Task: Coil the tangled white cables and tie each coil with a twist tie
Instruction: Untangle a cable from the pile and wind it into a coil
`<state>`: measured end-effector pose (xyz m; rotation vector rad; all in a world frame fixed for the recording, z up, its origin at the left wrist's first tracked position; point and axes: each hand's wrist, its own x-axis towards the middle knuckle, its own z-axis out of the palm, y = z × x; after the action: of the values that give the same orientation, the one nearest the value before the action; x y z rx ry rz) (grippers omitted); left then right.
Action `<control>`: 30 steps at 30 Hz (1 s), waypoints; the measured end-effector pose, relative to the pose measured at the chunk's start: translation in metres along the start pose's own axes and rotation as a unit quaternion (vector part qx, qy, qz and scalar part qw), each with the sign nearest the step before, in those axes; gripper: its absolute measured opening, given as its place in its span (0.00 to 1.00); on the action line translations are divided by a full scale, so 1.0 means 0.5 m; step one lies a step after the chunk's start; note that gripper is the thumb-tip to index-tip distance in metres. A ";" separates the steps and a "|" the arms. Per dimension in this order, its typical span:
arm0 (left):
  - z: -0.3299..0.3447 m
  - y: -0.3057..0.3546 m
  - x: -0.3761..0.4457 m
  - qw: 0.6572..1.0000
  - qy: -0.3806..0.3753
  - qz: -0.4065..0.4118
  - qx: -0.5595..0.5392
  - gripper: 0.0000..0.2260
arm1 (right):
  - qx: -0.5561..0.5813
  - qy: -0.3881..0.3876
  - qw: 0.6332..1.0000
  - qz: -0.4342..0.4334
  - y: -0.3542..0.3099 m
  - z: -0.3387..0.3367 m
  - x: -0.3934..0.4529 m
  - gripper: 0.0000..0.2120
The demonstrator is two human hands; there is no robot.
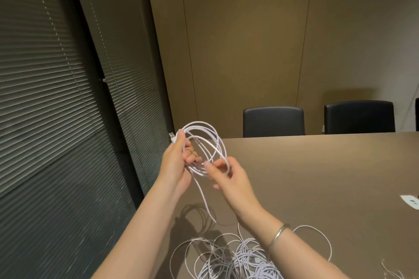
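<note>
A white cable coil [204, 133] of several loops is held up above the brown table [317, 176]. My left hand [176, 165] grips the coil's left side, with a USB plug [172, 137] sticking out above the thumb. My right hand [229, 176] pinches the loops at the coil's lower right. One loose strand [205, 201] hangs from the coil down toward the table. A tangled pile of white cables [240, 258] lies on the table near its front edge, under my right forearm. No twist tie is identifiable.
Two black chairs [273, 121] [359, 116] stand at the table's far side. Closed blinds [56, 97] cover the left wall. A small white object [410, 201] lies at the right edge, and thin wiry pieces [392, 272] sit at the bottom right.
</note>
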<state>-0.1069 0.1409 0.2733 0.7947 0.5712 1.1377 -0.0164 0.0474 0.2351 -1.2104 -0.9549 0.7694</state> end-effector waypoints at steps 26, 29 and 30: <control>-0.035 -0.013 -0.013 0.973 -0.124 -0.191 0.020 0.19 | 0.309 -0.007 0.933 0.187 -0.005 -0.047 0.067 0.23; -0.040 -0.011 -0.016 0.966 -0.143 -0.213 0.023 0.19 | 0.222 -0.007 0.961 0.165 -0.001 -0.045 0.071 0.23; -0.041 -0.012 -0.017 0.966 -0.145 -0.214 0.029 0.20 | 0.203 -0.014 0.966 0.162 0.000 -0.046 0.073 0.23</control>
<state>-0.1218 0.1368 0.2565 0.8219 0.4986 0.5975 0.0198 0.0706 0.2399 -1.0025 -0.5840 1.1808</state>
